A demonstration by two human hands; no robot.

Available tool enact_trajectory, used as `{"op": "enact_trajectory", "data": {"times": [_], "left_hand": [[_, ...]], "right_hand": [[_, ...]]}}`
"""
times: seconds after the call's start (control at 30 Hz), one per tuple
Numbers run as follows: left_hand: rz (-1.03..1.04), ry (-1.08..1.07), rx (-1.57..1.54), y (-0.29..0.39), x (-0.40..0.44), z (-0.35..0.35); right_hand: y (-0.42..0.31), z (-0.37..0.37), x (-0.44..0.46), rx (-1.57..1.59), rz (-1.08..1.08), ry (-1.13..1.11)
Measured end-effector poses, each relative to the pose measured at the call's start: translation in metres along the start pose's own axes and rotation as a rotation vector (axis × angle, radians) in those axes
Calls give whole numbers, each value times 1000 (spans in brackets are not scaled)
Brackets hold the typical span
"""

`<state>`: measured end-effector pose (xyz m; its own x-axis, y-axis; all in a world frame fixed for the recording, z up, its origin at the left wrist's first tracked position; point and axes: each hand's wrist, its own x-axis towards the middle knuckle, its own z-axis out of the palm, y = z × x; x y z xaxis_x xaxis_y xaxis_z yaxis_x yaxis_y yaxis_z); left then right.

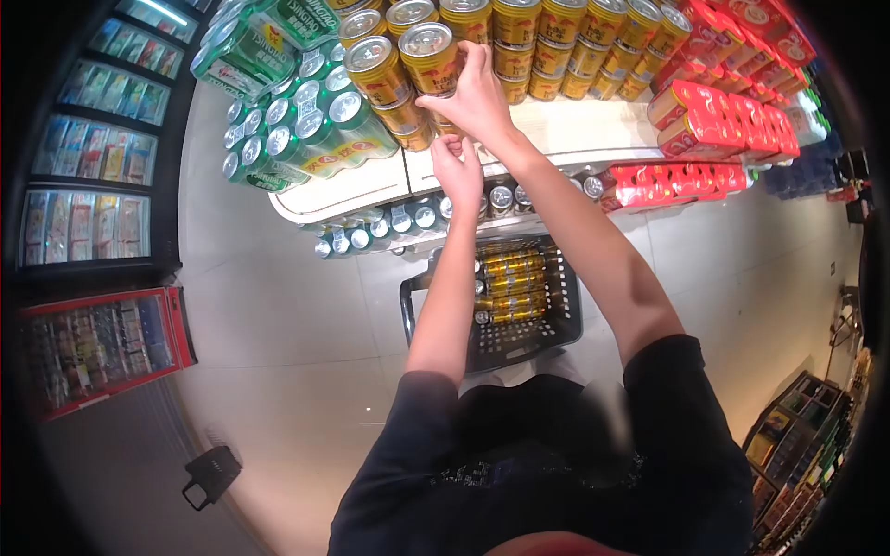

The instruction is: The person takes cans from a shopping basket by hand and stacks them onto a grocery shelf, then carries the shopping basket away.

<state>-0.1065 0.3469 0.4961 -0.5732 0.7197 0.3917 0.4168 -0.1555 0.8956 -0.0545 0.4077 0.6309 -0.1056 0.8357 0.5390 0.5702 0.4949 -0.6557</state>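
My right hand [477,97] is wrapped round the side of a gold drink can [429,65], with the thumb in front and the fingers at its right. That can stands on top of another gold can in a stack. Just below, my left hand [457,169] has its fingers curled together near the base of the same stack. What it holds, if anything, is hidden. Another stack of gold cans [375,74] stands directly to the left. Several more rows of gold cans [561,46] fill the display behind and to the right.
Green can packs [306,130] sit on the left of the white display shelf [575,130], red can packs [714,120] on its right. A black basket [565,320] holding several gold cans [516,287] is on the floor below. Glass-fronted coolers [102,347] line the left.
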Motion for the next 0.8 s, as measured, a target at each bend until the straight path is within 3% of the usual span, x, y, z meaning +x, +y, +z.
{"op": "enact_trajectory", "data": {"times": [0.1, 0.13, 0.23, 0.8], "left_hand": [[152, -301, 198, 20, 4, -9], [284, -307, 150, 25, 5, -8], [288, -276, 160, 22, 11, -2], [-63, -294, 2, 30, 27, -16]], "right_hand": [[-7, -3, 5, 31, 55, -11], [-7, -3, 4, 40, 61, -15], [-3, -6, -1, 79, 97, -47], [23, -9, -25, 142, 153, -125]]}}
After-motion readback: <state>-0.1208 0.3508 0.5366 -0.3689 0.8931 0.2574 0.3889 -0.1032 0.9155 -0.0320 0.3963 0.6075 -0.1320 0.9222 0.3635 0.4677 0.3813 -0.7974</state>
